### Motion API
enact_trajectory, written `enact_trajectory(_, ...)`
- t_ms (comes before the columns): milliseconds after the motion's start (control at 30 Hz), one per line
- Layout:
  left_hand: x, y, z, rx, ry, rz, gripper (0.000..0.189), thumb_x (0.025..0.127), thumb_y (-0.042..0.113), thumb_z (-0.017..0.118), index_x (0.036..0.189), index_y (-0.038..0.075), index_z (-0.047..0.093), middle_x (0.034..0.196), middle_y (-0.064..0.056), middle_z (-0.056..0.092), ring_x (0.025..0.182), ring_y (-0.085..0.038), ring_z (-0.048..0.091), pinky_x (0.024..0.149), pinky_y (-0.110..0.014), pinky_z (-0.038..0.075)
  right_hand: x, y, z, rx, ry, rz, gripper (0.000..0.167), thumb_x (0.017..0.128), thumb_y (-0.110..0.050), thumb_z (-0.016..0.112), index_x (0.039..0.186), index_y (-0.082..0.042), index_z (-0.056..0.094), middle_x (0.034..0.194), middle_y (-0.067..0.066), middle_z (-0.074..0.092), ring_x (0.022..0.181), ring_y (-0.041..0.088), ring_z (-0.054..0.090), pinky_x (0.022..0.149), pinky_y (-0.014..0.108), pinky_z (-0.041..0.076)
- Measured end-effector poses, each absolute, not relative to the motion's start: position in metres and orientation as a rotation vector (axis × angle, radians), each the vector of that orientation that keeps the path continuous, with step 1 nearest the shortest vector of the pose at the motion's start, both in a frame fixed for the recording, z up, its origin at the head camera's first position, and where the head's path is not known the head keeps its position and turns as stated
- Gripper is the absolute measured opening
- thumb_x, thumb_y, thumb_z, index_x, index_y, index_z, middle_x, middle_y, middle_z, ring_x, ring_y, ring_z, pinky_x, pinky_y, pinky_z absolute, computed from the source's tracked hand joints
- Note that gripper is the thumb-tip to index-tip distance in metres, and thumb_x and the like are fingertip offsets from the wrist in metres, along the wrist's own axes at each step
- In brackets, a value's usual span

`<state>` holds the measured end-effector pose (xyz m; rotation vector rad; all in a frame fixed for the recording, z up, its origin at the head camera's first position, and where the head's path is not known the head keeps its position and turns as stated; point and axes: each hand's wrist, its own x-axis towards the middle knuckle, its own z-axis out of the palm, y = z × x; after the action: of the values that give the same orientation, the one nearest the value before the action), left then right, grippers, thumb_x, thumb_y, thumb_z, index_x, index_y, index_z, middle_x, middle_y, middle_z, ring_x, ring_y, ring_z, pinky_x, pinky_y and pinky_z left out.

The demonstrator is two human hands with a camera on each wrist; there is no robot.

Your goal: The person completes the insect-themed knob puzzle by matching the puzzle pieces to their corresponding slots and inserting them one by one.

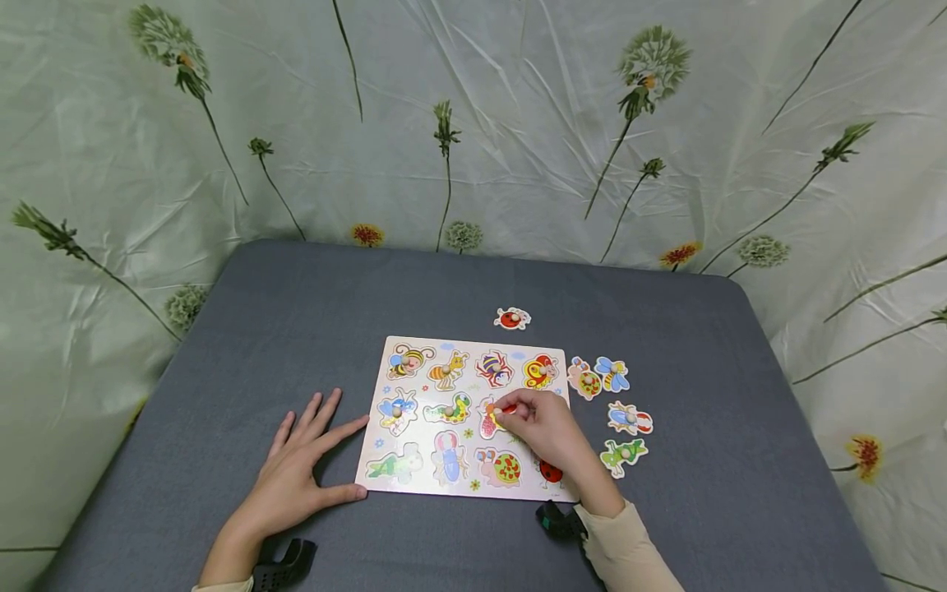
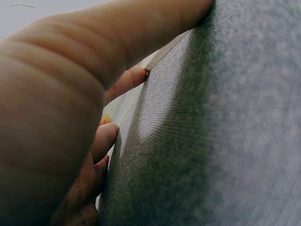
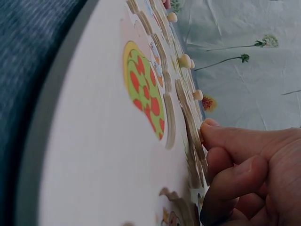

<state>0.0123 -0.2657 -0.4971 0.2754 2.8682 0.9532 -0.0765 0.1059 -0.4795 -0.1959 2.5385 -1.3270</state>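
Note:
A pegged insect puzzle board (image 1: 410,485) lies flat on the grey table. My right hand (image 1: 547,427) is over its right half, thumb and fingertips pinching a red-winged puzzle piece (image 1: 487,423) by its knob at the middle row. In the right wrist view, that hand (image 3: 244,174) has its fingertips low at the board's surface, with the piece mostly hidden. Fingers spread, my left hand (image 1: 296,473) rests at the board's left edge, thumb at the lower corner and index fingertip higher up. The left wrist view shows its thumb (image 2: 122,33) large in front.
Right of the board lie a snail piece (image 1: 583,380), a blue-winged bee piece (image 1: 612,376), a beetle piece (image 1: 629,418) and a grasshopper piece (image 1: 623,456). A ladybug piece (image 1: 511,319) lies beyond the board. Several knobbed pieces sit in the board's upper rows; the bottom row shows printed recesses.

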Motion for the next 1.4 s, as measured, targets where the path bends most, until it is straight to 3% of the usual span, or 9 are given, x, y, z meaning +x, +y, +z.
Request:
enact_trajectory(833, 0.012, -0.266, -0.498, 0.285, 2.871, 0.956, 0.098, 0.073, 0.069, 0.089, 0.158, 0.037, 0.055, 0.181, -0.012, 0.019, 0.169, -0.041, 0.006, 0.132, -0.067, -0.007, -0.079, 0.107, -0.478, -0.176, 2.531, -1.313, 0.006, 0.092, -0.014, 0.085, 0.098, -0.014, 0.084, 0.065, -0.006, 0.052, 0.058, 0.009, 0.045, 0.054, 0.022, 0.033)
enact_trajectory(1400, 0.013, -0.265, -0.496, 0.278, 2.863, 0.951, 0.097, 0.073, 0.068, 0.089, 0.158, 0.036, 0.055, 0.181, -0.013, 0.019, 0.169, -0.042, 0.007, 0.132, -0.067, -0.006, -0.107, 0.177, -0.459, -0.061, 2.644, -1.339, 0.021, 0.099, -0.021, 0.079, 0.113, -0.006, 0.081, 0.071, 0.002, 0.056, 0.061, 0.012, 0.044, 0.056, 0.025, 0.032)
